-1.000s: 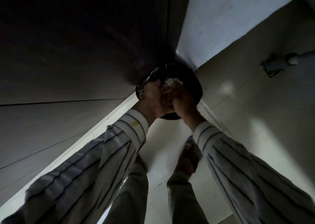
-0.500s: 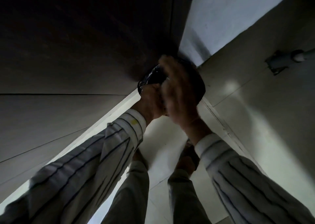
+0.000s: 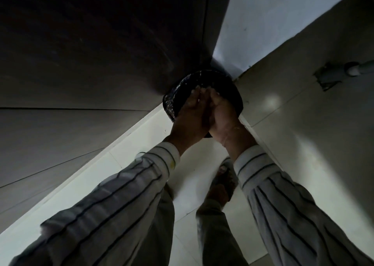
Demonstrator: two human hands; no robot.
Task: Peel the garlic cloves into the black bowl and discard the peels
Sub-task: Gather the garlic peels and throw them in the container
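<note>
No words, labels, brands or numbers can be read here — the picture is dim and nothing has writing on it.
</note>
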